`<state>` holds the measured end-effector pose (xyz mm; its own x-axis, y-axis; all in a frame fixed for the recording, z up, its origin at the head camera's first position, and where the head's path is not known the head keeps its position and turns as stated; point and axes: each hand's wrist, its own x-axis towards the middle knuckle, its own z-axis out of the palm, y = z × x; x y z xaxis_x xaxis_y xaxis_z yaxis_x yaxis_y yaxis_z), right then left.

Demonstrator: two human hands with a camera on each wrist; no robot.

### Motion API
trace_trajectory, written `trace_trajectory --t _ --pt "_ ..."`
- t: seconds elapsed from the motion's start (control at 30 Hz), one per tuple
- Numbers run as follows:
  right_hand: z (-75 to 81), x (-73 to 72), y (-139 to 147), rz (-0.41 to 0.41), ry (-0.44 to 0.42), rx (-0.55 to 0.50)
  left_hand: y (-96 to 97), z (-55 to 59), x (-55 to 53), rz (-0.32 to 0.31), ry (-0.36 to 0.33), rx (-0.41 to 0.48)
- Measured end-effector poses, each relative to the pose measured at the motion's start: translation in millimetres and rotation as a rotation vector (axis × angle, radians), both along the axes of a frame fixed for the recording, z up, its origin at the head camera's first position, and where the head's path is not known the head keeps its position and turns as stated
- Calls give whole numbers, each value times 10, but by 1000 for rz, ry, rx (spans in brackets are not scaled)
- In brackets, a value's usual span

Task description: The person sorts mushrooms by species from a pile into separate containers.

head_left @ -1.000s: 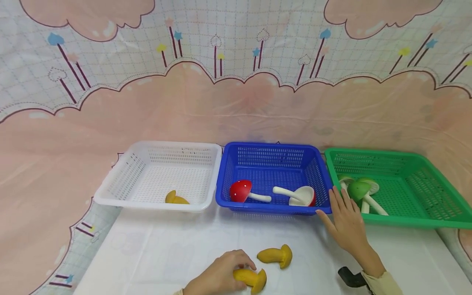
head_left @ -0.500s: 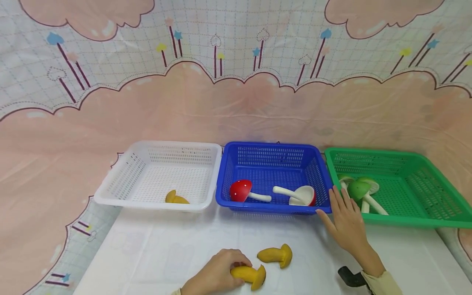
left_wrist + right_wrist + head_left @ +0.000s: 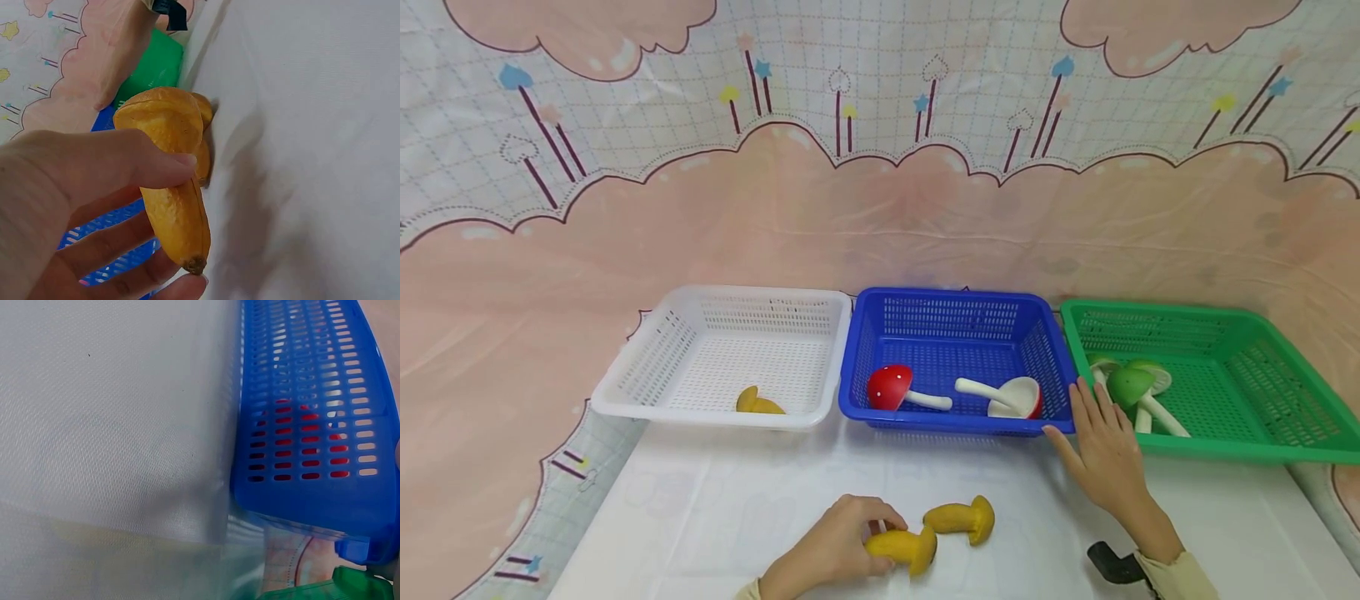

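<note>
My left hand (image 3: pixel 838 546) pinches a yellow toy mushroom (image 3: pixel 901 547) over the table. In the left wrist view, the thumb lies across the stem of that mushroom (image 3: pixel 178 219), with the fingers behind it. Just beyond it, a second yellow mushroom (image 3: pixel 955 518) lies on the white cloth. My right hand (image 3: pixel 1108 458) rests with straight fingers where the blue basket (image 3: pixel 951 427) and the green basket (image 3: pixel 1262 400) meet. The right wrist view shows the blue basket's slotted wall (image 3: pixel 312 500) but hardly any of that hand.
A white basket (image 3: pixel 700 414) at the left holds one yellow mushroom (image 3: pixel 758 403). Inside the blue basket lie two red-capped mushrooms, one cap up (image 3: pixel 891 388). Several green-capped mushrooms (image 3: pixel 1129 387) fill the green basket's left corner. A patterned cloth (image 3: pixel 880 225) hangs behind.
My left hand has closed its thumb and fingers on the nearer yellow mushroom. Hand and mushroom have shifted slightly left and away from me. The right hand has stayed still.
</note>
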<state>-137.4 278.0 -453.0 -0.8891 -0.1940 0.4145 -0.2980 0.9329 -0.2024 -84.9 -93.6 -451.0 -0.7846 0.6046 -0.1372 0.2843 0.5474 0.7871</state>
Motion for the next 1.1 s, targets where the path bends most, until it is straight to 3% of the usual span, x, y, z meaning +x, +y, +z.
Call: trace_trajectory --t 0.4,1.1 --pt "-1 -10 -1 4 10 -4 -128 199 -102 42 110 96" --pt "12 -13 2 3 0 -5 -395 554 -336 209 259 98"
